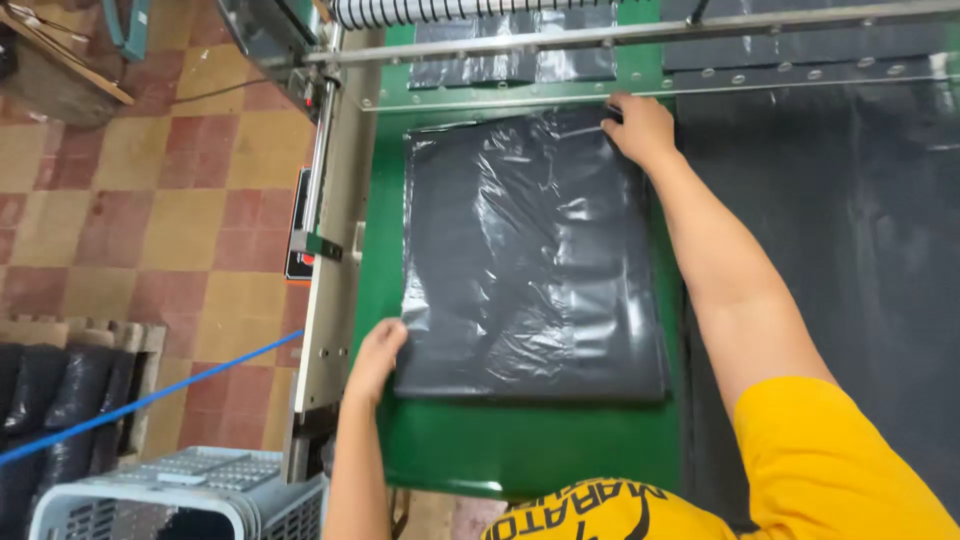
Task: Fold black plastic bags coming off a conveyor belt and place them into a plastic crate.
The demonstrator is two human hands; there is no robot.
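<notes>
A stack of black plastic bags (pixel 530 260) lies flat on the green bench (pixel 520 450), glossy and wrinkled, roughly rectangular. Its far edge sits just below the bench's metal rail (pixel 640 35); its near edge stops short of the bench's front rim.

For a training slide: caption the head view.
Left hand and right hand grip opposite corners of a stack of black plastic bags on a green belt.
</notes>
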